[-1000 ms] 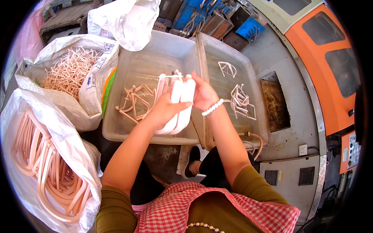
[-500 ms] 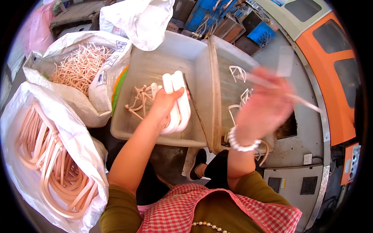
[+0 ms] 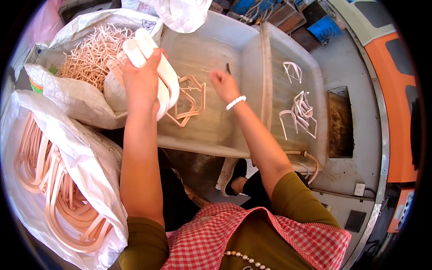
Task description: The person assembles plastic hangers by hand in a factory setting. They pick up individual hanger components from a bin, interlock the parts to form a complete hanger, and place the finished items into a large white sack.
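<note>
Nearest, at lower left, an open white sack (image 3: 96, 175) holds long pink strips (image 3: 45, 180). Above it a second sack (image 3: 72, 96) is full of small pale pink clips (image 3: 87, 54). The left hand (image 3: 141, 81) is raised over the left edge of a clear plastic tub (image 3: 211, 40), its grip closed around a bundle of white bands (image 3: 155, 60) that stands tilted above the second sack's rim. A few pink frames (image 3: 189, 101) lie in the tub just right of that hand. The right hand (image 3: 223, 83), wearing a white bead bracelet (image 3: 235, 102), reaches into the tub beside a thin dark piece; whether its grip holds that piece cannot be told. A second tub (image 3: 292, 54) to the right contains white frames (image 3: 299, 112)
</note>
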`<act>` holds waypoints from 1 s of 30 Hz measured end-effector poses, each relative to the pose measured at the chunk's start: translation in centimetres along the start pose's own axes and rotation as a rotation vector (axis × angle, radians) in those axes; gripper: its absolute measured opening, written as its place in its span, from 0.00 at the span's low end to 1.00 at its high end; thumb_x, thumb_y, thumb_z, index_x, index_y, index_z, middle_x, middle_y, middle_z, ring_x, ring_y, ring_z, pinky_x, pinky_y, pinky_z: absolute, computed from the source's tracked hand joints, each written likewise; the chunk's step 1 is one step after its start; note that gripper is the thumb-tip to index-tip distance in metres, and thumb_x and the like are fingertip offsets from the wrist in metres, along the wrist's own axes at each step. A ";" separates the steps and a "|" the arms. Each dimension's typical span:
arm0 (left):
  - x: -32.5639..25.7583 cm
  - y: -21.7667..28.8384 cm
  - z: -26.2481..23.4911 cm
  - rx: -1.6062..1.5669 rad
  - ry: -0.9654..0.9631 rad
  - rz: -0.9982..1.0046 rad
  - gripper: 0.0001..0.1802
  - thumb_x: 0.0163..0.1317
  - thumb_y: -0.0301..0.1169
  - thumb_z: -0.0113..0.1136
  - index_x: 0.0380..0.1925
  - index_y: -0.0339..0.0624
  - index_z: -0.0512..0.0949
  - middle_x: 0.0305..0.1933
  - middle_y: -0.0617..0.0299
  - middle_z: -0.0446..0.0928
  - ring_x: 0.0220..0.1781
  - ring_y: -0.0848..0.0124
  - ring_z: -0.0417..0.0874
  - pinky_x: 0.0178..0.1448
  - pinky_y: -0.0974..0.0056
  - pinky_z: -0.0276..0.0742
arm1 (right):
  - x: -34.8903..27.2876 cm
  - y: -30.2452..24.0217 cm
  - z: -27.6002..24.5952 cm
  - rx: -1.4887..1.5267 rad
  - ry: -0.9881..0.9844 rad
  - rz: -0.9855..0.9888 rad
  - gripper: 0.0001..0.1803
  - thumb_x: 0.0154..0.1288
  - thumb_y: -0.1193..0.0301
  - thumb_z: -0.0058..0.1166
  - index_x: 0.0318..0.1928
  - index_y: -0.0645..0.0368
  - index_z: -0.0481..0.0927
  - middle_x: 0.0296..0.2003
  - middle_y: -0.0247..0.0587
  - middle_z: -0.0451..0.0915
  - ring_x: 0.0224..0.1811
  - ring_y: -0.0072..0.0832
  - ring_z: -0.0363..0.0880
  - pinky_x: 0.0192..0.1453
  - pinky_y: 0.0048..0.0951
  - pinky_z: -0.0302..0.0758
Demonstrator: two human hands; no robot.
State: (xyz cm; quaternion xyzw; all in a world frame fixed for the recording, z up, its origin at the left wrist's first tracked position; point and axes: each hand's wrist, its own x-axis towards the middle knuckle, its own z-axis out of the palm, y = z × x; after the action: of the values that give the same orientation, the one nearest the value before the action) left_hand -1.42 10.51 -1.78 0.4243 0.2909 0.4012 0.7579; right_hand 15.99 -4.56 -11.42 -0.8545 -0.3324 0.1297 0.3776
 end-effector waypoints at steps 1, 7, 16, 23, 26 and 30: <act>0.4 0.3 -0.1 -0.025 0.028 0.028 0.14 0.61 0.25 0.58 0.47 0.35 0.74 0.40 0.54 0.80 0.39 0.67 0.81 0.42 0.63 0.78 | -0.8 2.8 2.2 0.038 -0.088 0.024 0.13 0.65 0.65 0.53 0.40 0.63 0.81 0.28 0.38 0.82 0.28 0.21 0.75 0.35 0.28 0.73; 1.2 1.2 -0.5 -0.148 0.067 0.015 0.19 0.62 0.26 0.58 0.52 0.35 0.68 0.45 0.51 0.79 0.46 0.64 0.80 0.49 0.60 0.78 | -2.9 10.7 14.9 0.012 -0.550 0.294 0.39 0.55 0.56 0.64 0.61 0.69 0.67 0.52 0.55 0.76 0.54 0.36 0.77 0.57 0.31 0.72; 1.3 1.1 -0.3 -0.144 0.027 0.000 0.21 0.62 0.25 0.57 0.54 0.36 0.67 0.47 0.50 0.77 0.47 0.62 0.79 0.50 0.58 0.78 | -3.9 12.4 23.4 -0.145 -0.411 0.134 0.33 0.47 0.58 0.67 0.51 0.64 0.75 0.39 0.50 0.82 0.41 0.38 0.82 0.48 0.34 0.76; 0.9 1.3 0.3 -0.115 0.028 -0.057 0.20 0.62 0.26 0.58 0.54 0.35 0.67 0.47 0.51 0.78 0.48 0.63 0.80 0.48 0.58 0.79 | -5.3 13.5 15.8 0.181 -0.565 0.448 0.17 0.55 0.66 0.54 0.44 0.61 0.81 0.32 0.39 0.84 0.34 0.29 0.82 0.41 0.32 0.77; 0.4 1.4 0.6 -0.154 0.022 -0.087 0.20 0.62 0.26 0.57 0.53 0.35 0.67 0.48 0.51 0.78 0.48 0.62 0.80 0.48 0.58 0.79 | -5.9 13.9 15.7 0.226 -0.497 0.362 0.21 0.55 0.70 0.51 0.52 0.60 0.77 0.41 0.42 0.82 0.44 0.30 0.80 0.48 0.31 0.75; 0.0 1.3 0.6 -0.215 0.010 -0.024 0.19 0.62 0.26 0.57 0.53 0.35 0.68 0.47 0.51 0.78 0.48 0.63 0.79 0.49 0.58 0.79 | -5.6 14.2 19.6 0.272 -0.455 0.310 0.30 0.55 0.73 0.50 0.61 0.61 0.70 0.55 0.53 0.74 0.58 0.38 0.74 0.60 0.33 0.70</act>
State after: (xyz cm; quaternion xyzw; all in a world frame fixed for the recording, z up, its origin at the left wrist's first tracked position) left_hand -1.45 10.71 -0.37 0.3347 0.2551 0.4232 0.8024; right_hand 9.20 -4.32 -35.34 -0.7856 -0.2535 0.4171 0.3803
